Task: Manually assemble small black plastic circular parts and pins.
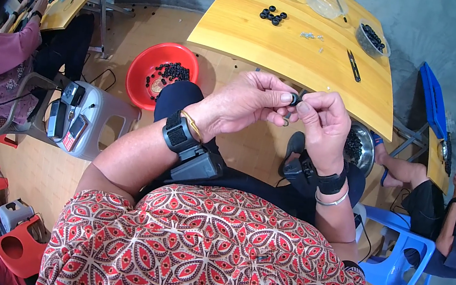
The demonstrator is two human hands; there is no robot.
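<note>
In front of my lap, above the near edge of the yellow wooden table (229, 33), both hands meet. My left hand (245, 103) pinches a small round black part (295, 99), like a tiny wheel, between thumb and fingers. Fingertips of my right hand (326, 125) are closed together at the part's right side; anything tiny between them is hidden. Several similar black rings (273, 15) lie grouped on the table. Right of them are small silvery pieces (309, 35) and a pair of black tweezers (354, 66).
Two clear tubs (326, 4) and a bowl of black parts (373, 40) stand on the table. A red basin (132, 80) is on the floor at left, a steel bowl (368, 149) at right. People sit on both sides, near a grey stool (98, 123) and blue chair (398, 227).
</note>
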